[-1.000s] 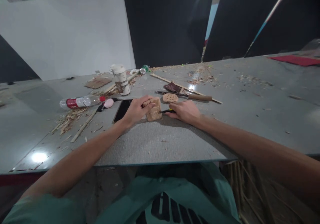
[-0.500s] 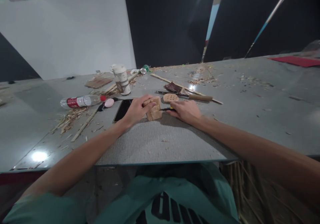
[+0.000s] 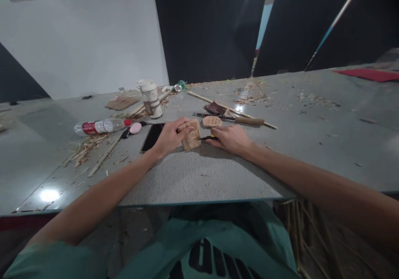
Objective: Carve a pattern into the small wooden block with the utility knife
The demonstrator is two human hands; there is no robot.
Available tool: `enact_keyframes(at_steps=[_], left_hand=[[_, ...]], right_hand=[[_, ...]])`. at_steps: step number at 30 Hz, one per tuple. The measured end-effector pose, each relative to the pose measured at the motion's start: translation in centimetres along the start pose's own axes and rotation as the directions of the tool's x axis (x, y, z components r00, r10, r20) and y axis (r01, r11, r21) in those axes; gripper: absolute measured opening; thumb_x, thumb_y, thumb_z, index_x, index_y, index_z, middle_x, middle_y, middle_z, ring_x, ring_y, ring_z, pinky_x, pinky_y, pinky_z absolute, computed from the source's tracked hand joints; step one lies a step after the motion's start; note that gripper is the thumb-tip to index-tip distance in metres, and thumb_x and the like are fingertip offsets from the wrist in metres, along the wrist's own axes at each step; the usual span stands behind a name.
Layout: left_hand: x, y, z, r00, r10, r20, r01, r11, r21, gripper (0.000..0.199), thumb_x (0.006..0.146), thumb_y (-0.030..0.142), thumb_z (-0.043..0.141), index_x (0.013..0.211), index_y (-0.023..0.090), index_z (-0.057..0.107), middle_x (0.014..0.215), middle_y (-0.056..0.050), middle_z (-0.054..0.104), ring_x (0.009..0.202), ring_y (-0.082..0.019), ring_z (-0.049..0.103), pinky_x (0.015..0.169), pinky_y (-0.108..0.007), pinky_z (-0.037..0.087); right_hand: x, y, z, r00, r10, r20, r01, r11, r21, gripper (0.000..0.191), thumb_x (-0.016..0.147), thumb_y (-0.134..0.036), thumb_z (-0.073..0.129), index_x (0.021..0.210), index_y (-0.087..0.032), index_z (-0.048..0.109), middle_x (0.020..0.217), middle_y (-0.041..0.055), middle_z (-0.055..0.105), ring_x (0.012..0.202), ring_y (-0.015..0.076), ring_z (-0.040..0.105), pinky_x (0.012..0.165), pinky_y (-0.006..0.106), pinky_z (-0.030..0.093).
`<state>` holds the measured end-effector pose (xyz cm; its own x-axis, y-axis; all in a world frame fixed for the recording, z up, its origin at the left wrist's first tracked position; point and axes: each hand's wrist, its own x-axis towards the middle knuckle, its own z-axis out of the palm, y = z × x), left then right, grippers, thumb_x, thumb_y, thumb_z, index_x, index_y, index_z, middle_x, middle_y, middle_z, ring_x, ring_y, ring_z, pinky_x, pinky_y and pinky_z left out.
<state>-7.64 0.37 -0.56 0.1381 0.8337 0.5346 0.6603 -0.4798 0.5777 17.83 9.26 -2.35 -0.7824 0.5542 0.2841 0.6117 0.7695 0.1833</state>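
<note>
My left hand (image 3: 172,137) grips a light wooden block (image 3: 191,135) from its left side, thumb across the front face, holding it tilted over the table. In my right hand (image 3: 230,138) is a dark-bladed knife (image 3: 205,138) with a bit of yellow at its handle; its tip meets the block's right side, low down. Most of the handle is hidden in my fingers. Just behind lies a flat rounded wooden piece (image 3: 212,121) with several small holes. A long tool with a wooden handle (image 3: 249,121) rests beyond my right hand.
Left of my left hand are a dark phone (image 3: 152,138), a pink oval object (image 3: 135,128) and a plastic bottle (image 3: 99,126) on its side. Farther back stand a white cup (image 3: 151,99) and a can (image 3: 179,86). Wood shavings (image 3: 89,149) and a long strip (image 3: 105,156) litter the table.
My right hand has shifted slightly down and left, and the blade sits a little lower against the block. My left hand keeps its hold on the block.
</note>
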Motion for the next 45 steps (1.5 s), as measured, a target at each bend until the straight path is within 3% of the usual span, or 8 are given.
enact_keyframes(at_steps=[3, 9, 16, 23, 31, 36, 45], left_hand=[[0.0, 0.0, 0.0, 1.000, -0.008, 0.004, 0.008, 1.000, -0.003, 0.031, 0.105, 0.050, 0.060, 0.113, 0.022, 0.073, 0.097, -0.002, 0.076, 0.084, -0.017, 0.068, 0.075, -0.026, 0.053], [0.0, 0.1, 0.0, 1.000, -0.027, -0.001, 0.027, 1.000, -0.014, 0.030, 0.105, 0.047, 0.061, 0.114, 0.021, 0.072, 0.099, -0.002, 0.076, 0.085, -0.016, 0.068, 0.077, -0.026, 0.052], [-0.1, 0.8, -0.1, 0.999, -0.022, 0.034, 0.023, 1.000, -0.003, 0.026, 0.105, 0.044, 0.059, 0.110, 0.021, 0.071, 0.093, -0.001, 0.074, 0.081, -0.016, 0.066, 0.073, -0.025, 0.049], [-0.3, 0.9, -0.2, 0.998, -0.044, 0.043, 0.042, 0.998, 0.038, 0.025, 0.101, 0.046, 0.067, 0.109, 0.022, 0.067, 0.091, -0.001, 0.073, 0.078, -0.017, 0.066, 0.069, -0.026, 0.049], [-0.4, 0.8, 0.0, 0.998, -0.043, 0.046, 0.042, 0.999, 0.027, 0.026, 0.100, 0.044, 0.068, 0.112, 0.021, 0.069, 0.092, -0.001, 0.074, 0.079, -0.017, 0.067, 0.075, -0.028, 0.052], [-0.7, 0.7, 0.6, 0.990, -0.109, 0.090, 0.114, 0.992, -0.050, 0.034, 0.099, 0.048, 0.065, 0.112, 0.018, 0.075, 0.094, -0.005, 0.078, 0.083, -0.020, 0.070, 0.074, -0.030, 0.056], [-0.9, 0.5, 1.1, 0.989, -0.107, 0.101, 0.115, 0.991, -0.072, 0.039, 0.099, 0.048, 0.066, 0.123, 0.018, 0.074, 0.103, -0.008, 0.081, 0.091, -0.024, 0.074, 0.078, -0.034, 0.060]], right_hand=[[0.0, 0.1, 0.2, 1.000, -0.003, -0.009, 0.003, 1.000, 0.014, 0.062, 0.110, -0.067, 0.035, 0.112, -0.019, 0.075, 0.106, 0.0132, 0.078, 0.076, 0.0223, 0.064, 0.060, 0.033, 0.020], [0.6, 0.5, 0.6, 0.997, -0.075, 0.031, 0.073, 0.996, 0.048, 0.060, 0.105, -0.070, 0.046, 0.098, -0.019, 0.077, 0.078, 0.0104, 0.073, 0.059, 0.0188, 0.054, 0.059, 0.034, 0.016], [0.4, 1.7, 0.0, 0.984, -0.164, -0.063, 0.172, 0.970, 0.173, 0.047, 0.104, -0.060, 0.053, 0.089, -0.021, 0.073, 0.079, 0.0072, 0.071, 0.067, 0.0188, 0.057, 0.061, 0.033, 0.022], [0.1, 3.0, -0.4, 0.972, -0.129, -0.198, 0.183, 0.941, 0.285, 0.045, 0.106, -0.056, 0.050, 0.087, -0.020, 0.069, 0.075, 0.0066, 0.068, 0.068, 0.0191, 0.058, 0.064, 0.032, 0.029], [0.1, 3.2, -0.5, 0.959, -0.113, -0.260, 0.200, 0.920, 0.338, 0.043, 0.104, -0.056, 0.053, 0.083, -0.021, 0.066, 0.071, 0.0048, 0.064, 0.064, 0.0180, 0.053, 0.063, 0.032, 0.028], [0.1, 3.2, -0.7, 0.955, -0.107, -0.277, 0.203, 0.915, 0.348, 0.043, 0.103, -0.057, 0.053, 0.085, -0.021, 0.069, 0.074, 0.0059, 0.066, 0.065, 0.0184, 0.053, 0.063, 0.033, 0.028], [0.0, 2.8, -0.9, 0.966, -0.115, -0.233, 0.193, 0.919, 0.343, 0.045, 0.105, -0.058, 0.050, 0.088, -0.021, 0.069, 0.073, 0.0058, 0.066, 0.066, 0.0189, 0.054, 0.064, 0.033, 0.029]])
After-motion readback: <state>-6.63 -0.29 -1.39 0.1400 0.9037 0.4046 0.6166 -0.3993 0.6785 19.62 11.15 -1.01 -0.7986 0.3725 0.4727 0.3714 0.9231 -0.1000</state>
